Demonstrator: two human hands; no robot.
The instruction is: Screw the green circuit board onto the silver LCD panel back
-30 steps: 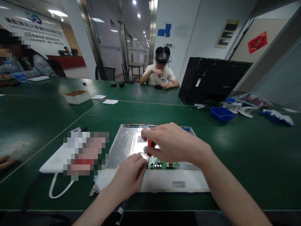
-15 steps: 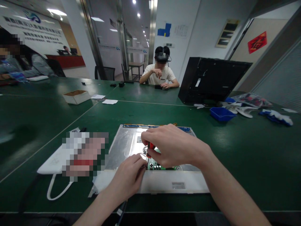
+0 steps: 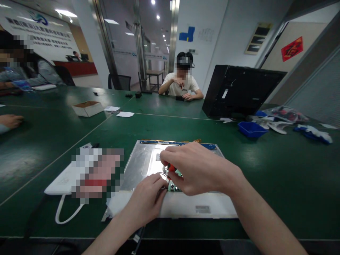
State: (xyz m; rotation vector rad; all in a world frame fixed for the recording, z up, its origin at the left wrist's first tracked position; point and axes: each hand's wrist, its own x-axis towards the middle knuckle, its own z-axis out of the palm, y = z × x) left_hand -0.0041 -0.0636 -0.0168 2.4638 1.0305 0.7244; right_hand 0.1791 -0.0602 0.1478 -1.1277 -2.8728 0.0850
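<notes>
A flat metal display panel [image 3: 140,166] lies on the table in front of me, with a narrow blue circuit strip [image 3: 156,142] along its far edge. My right hand [image 3: 199,170] is closed round the red and black handle of a screwdriver [image 3: 171,167], held over a small green circuit board [image 3: 174,187] on the panel. The hand covers much of that board. At the board's left edge, the fingers of my left hand [image 3: 148,194] are pinched together by the screwdriver's lower end. What they grip, if anything, is hidden. A dark cable [image 3: 139,237] hangs below my left wrist.
A white device with a cable loop [image 3: 60,210] lies left of the panel. Farther off are a white box [image 3: 87,109], a blue tray [image 3: 252,130], a large black monitor [image 3: 241,92] and gloves [image 3: 313,133]. One person sits opposite; another person's hand [image 3: 10,121] rests at left.
My right hand has dipped slightly and turned with the screwdriver, covering more of the board. My left hand stays in place. Another person's hand has come into view at the left.
</notes>
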